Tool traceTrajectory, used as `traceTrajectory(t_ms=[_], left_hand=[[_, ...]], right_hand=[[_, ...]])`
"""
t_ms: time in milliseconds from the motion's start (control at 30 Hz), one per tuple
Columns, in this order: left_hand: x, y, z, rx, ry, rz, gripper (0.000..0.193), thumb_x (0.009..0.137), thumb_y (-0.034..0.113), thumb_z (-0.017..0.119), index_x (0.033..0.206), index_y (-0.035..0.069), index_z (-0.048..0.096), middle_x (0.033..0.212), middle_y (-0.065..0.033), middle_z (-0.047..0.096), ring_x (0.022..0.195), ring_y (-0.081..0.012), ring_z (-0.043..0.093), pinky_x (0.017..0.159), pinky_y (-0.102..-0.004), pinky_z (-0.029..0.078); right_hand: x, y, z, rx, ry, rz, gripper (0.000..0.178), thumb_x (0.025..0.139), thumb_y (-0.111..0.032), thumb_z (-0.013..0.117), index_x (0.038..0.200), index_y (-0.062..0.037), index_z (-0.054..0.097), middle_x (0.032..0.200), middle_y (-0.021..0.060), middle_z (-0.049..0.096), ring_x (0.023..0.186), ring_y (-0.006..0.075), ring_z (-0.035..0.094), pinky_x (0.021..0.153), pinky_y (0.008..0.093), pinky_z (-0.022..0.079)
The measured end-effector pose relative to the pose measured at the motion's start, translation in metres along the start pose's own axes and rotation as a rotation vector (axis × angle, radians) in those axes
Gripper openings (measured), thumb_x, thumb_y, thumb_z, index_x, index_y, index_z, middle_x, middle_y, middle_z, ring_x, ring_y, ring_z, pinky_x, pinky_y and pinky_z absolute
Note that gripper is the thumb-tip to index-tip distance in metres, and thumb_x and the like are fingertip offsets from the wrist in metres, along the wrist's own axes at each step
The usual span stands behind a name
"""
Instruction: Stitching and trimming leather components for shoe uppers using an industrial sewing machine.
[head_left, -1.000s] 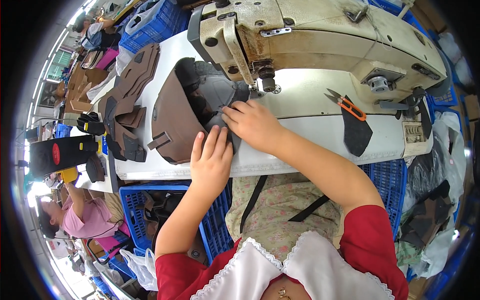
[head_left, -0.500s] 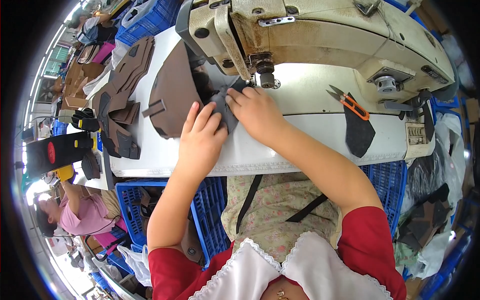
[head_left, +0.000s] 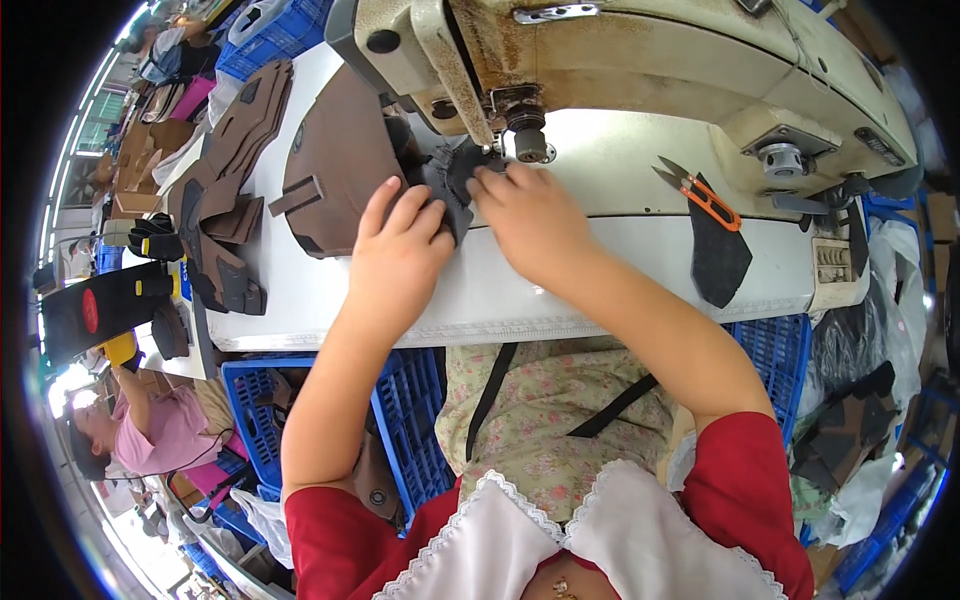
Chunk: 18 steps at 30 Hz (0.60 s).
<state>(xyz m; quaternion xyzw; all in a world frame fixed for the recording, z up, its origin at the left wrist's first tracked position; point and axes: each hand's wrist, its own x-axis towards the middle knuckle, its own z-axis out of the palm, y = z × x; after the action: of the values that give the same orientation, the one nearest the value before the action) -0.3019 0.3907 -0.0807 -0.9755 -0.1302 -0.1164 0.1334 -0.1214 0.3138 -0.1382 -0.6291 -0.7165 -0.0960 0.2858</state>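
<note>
1. Brown panel (head_left: 340,165) with dark lining (head_left: 435,180): on the left half of the surface (head_left: 490,310), between its near edge and the sewing machine (head_left: 640,80). Lining reaches toward the foot; fingers hide the exact stitch point.
2. Left hand (head_left: 400,235): fingers spread, resting on panel and lining, not clenched. Best kept light, I judge, steering the bulk without dragging it.
3. Right hand (head_left: 530,215): fingers curled at the lining's edge, close by the foot. Pinching or only pressing, cannot tell. Fingertips should keep clear of the needle.
4. Lining looks puckered; smoothing it before feeding would likely spare a caught fold.
5. Snips (head_left: 708,205) lie partly on a black scrap (head_left: 720,265) toward the right end: well apart from the seam, a sensible spot.
6. Brown stack (head_left: 240,130) along the left edge; panel wants swinging room there.
</note>
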Motion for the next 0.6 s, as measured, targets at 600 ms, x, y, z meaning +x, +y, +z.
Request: traceTrajectory(t_ms=[600], left_hand=[[0.017,-0.023,0.006,-0.044,-0.074,0.014,0.011,0.075,0.008,0.063,0.084,0.008,0.069,0.124,-0.005,0.068,0.126,-0.0236,0.054,0.118,-0.0443,0.033]], right_hand=[[0.053,0.113,-0.003,1.808,0.063,0.989,0.044,0.101,-0.026,0.058,0.133,0.0036,0.053,0.142,0.0247,0.052,0.118,0.0356,0.062,0.103,0.0455,0.054]])
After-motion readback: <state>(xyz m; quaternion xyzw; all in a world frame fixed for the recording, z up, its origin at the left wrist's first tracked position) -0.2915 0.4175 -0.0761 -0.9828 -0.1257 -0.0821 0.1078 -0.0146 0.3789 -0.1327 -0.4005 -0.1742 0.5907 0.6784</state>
